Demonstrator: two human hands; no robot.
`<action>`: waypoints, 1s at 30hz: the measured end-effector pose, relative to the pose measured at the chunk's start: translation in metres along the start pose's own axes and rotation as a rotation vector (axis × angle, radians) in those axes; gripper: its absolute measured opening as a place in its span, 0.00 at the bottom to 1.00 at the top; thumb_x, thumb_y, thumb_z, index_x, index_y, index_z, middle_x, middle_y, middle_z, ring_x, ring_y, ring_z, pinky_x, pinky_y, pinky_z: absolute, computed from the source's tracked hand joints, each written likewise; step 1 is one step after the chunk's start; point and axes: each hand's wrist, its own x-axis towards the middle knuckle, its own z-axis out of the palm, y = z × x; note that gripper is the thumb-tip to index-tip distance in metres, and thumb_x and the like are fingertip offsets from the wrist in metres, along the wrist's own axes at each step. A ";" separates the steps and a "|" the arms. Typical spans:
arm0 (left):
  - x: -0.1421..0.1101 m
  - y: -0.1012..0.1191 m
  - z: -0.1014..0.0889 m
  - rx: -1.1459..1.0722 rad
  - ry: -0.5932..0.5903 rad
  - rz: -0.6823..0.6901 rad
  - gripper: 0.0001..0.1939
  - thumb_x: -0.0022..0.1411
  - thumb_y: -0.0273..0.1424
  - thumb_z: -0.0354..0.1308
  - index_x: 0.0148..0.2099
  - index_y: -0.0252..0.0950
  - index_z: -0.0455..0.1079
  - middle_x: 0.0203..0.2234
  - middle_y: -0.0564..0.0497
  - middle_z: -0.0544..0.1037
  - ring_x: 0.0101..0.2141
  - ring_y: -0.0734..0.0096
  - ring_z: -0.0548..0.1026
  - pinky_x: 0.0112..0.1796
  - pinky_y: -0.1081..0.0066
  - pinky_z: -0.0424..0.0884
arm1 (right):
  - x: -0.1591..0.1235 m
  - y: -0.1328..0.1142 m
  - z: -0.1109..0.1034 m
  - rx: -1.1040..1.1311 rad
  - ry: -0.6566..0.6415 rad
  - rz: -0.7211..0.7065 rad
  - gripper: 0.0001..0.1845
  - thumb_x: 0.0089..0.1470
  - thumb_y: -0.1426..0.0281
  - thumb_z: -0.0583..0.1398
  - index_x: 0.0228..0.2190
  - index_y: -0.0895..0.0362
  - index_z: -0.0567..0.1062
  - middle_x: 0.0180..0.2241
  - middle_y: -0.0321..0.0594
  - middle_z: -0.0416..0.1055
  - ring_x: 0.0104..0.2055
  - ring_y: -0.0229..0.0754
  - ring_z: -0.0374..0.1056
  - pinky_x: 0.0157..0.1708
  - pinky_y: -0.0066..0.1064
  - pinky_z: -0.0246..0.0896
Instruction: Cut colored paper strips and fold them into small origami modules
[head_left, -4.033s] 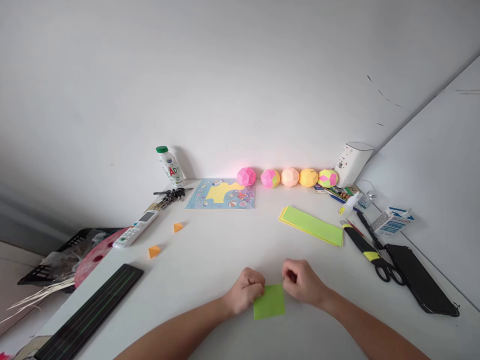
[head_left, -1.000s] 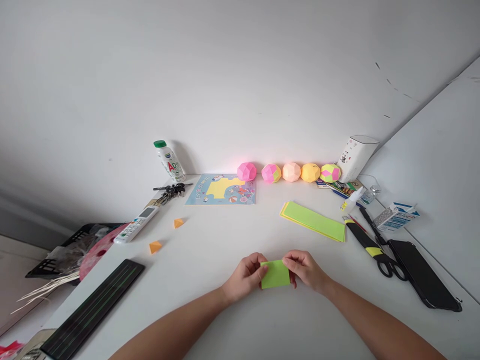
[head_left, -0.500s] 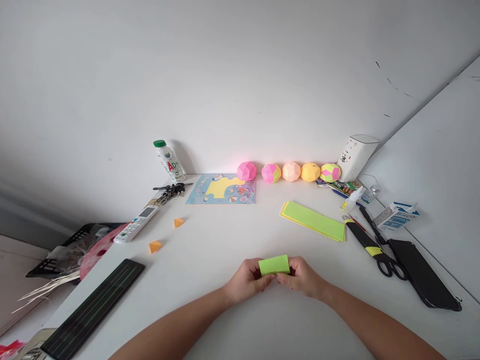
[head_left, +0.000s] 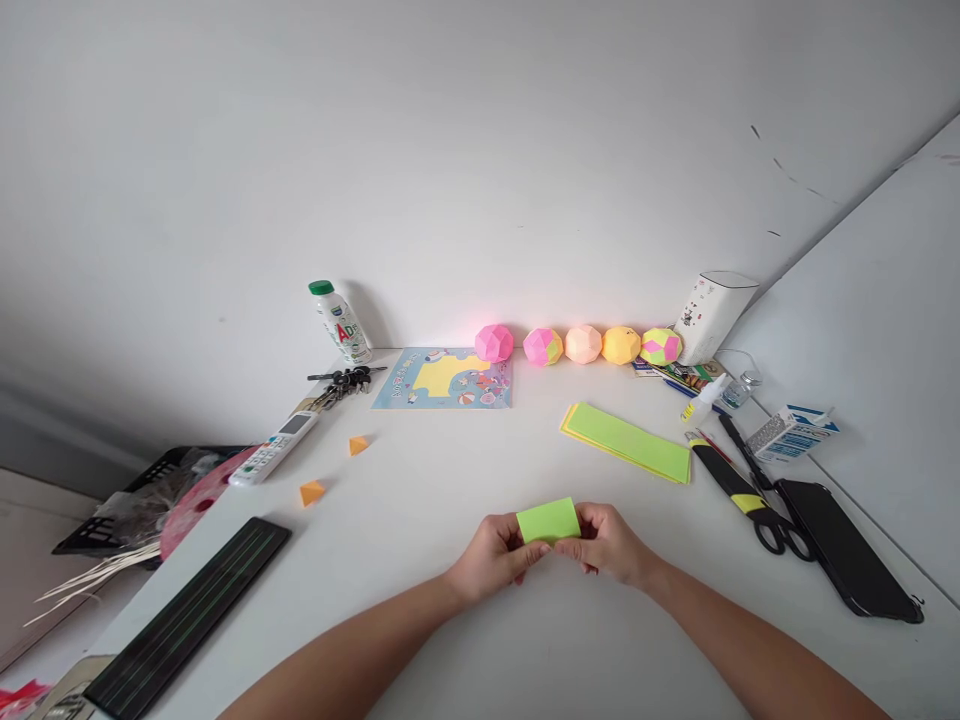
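Observation:
A small green piece of paper (head_left: 548, 520) is held up between my two hands above the near part of the white table. My left hand (head_left: 497, 555) pinches its lower left side, the thumb lying along the bottom edge. My right hand (head_left: 609, 545) grips the lower right side in the same way, and the two thumb tips nearly meet. The fingers behind the paper are partly hidden. Beyond my right hand lies a stack of green and yellow paper strips (head_left: 626, 442). Two small orange folded paper pieces (head_left: 311, 492) rest to the left.
Several faceted paper balls (head_left: 583, 343) line the wall beside a blue picture sheet (head_left: 397, 385). At right are scissors (head_left: 776, 530), a black phone (head_left: 847, 550) and a glue bottle (head_left: 703, 400). A remote (head_left: 274, 448), keys (head_left: 349, 380) and a white bottle (head_left: 341, 322) stand left.
The green paper has tilted up, so more of its face shows. Both thumbs have shifted slightly along its lower edge; the hands stay in nearly the same place.

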 end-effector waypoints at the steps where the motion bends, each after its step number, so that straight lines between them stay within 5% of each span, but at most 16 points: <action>1: 0.000 0.000 0.000 -0.009 -0.003 -0.003 0.18 0.55 0.44 0.56 0.31 0.32 0.66 0.16 0.58 0.63 0.15 0.81 0.61 0.17 0.77 0.57 | 0.001 0.000 -0.001 0.008 -0.007 -0.002 0.17 0.42 0.61 0.66 0.28 0.60 0.68 0.21 0.30 0.62 0.17 0.29 0.57 0.16 0.24 0.55; 10: 0.000 0.001 -0.003 -0.150 0.021 -0.007 0.19 0.55 0.46 0.54 0.32 0.33 0.63 0.18 0.55 0.68 0.17 0.78 0.65 0.20 0.76 0.60 | 0.003 -0.002 -0.006 0.024 -0.038 -0.076 0.18 0.48 0.57 0.61 0.22 0.58 0.65 0.15 0.30 0.65 0.17 0.33 0.60 0.19 0.26 0.56; 18: 0.008 -0.006 -0.013 -0.248 0.305 -0.007 0.20 0.50 0.44 0.61 0.26 0.35 0.58 0.14 0.61 0.60 0.15 0.85 0.54 0.17 0.80 0.48 | 0.003 -0.004 -0.004 -0.033 -0.006 -0.061 0.16 0.53 0.58 0.57 0.24 0.58 0.67 0.18 0.33 0.66 0.18 0.34 0.62 0.18 0.26 0.59; 23: 0.021 -0.002 -0.051 -0.611 0.671 -0.087 0.13 0.52 0.36 0.62 0.27 0.35 0.61 0.10 0.63 0.59 0.10 0.85 0.55 0.12 0.81 0.49 | 0.010 -0.002 -0.020 -0.317 0.305 -0.354 0.11 0.55 0.62 0.55 0.29 0.57 0.70 0.25 0.37 0.67 0.25 0.38 0.65 0.23 0.29 0.64; 27: 0.028 -0.001 -0.092 -0.737 0.784 -0.138 0.10 0.59 0.26 0.52 0.26 0.34 0.59 0.14 0.56 0.66 0.17 0.79 0.70 0.17 0.81 0.64 | 0.023 0.008 -0.058 -0.765 0.673 -0.658 0.09 0.56 0.67 0.53 0.33 0.56 0.72 0.38 0.47 0.70 0.43 0.47 0.67 0.43 0.41 0.64; 30: 0.029 0.000 -0.111 -0.791 0.787 -0.191 0.09 0.61 0.22 0.46 0.28 0.31 0.62 0.20 0.47 0.72 0.25 0.71 0.76 0.24 0.77 0.72 | 0.031 0.019 -0.085 -1.121 0.772 -0.606 0.15 0.55 0.67 0.53 0.41 0.59 0.72 0.49 0.53 0.65 0.55 0.55 0.57 0.52 0.49 0.57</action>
